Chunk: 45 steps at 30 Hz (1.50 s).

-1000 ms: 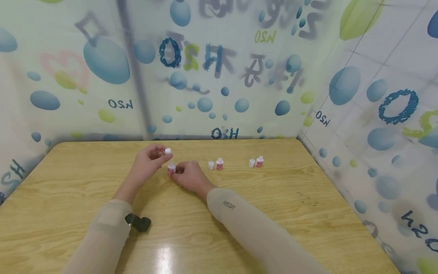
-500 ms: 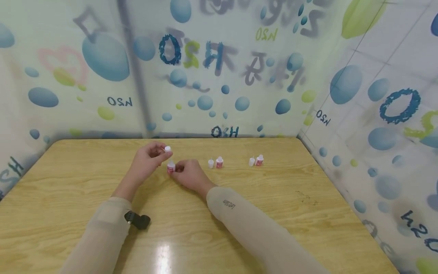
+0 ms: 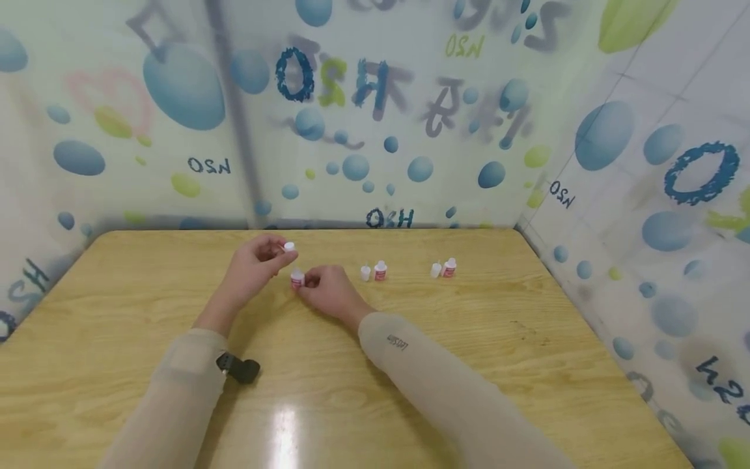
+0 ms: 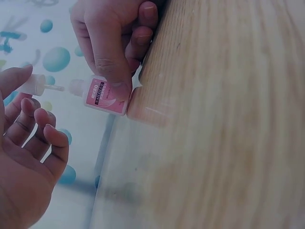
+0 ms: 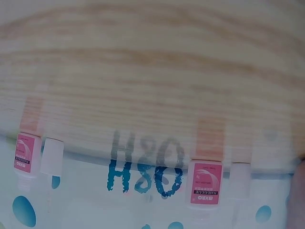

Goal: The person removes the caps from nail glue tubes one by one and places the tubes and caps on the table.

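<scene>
My left hand (image 3: 253,264) pinches a white cap (image 4: 34,85) between thumb and fingers. From the cap a thin pale stem (image 4: 55,88) points toward the neck of a small nail glue bottle (image 4: 101,94), with a short gap between them. That bottle has a pink label and stands upright on the wooden table (image 3: 328,391). My right hand (image 3: 333,291) grips it low on its side with thumb and fingers. In the right wrist view only a blurred edge of skin shows at the right border.
To the right stand two more nail glue bottles, one nearer (image 3: 380,271) and one farther (image 3: 449,268). Beside each, on its left, a white cap stands upright, the nearer cap (image 3: 366,273) and the farther cap (image 3: 436,270). A patterned wall (image 3: 351,195) borders the table's far edge.
The head view has tilted down a little, so the scene sits higher. The cap in my left hand has risen slightly from the bottle. My right hand keeps its hold.
</scene>
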### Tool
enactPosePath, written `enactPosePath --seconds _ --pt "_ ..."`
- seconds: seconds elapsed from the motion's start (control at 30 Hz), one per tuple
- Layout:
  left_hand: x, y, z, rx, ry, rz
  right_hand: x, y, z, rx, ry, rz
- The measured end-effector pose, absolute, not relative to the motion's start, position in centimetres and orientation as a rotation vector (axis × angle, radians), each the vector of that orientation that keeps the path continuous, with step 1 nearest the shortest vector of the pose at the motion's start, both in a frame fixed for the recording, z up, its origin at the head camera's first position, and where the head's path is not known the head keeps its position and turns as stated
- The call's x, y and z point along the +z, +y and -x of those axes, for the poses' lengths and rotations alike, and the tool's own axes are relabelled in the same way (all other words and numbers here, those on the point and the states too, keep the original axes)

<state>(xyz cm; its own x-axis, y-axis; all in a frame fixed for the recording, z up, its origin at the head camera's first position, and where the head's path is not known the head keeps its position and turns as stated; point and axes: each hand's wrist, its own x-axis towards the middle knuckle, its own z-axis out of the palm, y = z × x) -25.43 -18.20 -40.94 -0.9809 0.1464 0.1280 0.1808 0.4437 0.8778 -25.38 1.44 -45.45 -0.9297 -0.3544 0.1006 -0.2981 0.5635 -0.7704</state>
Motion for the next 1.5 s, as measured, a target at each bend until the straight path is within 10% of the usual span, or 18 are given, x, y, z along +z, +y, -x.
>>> enactPosePath --seconds 1.5 --pt "-40.3 -20.6 24.9 -1.639 -2.576 0.238 -45.2 1.4 25.3 -1.288 2.717 0.503"
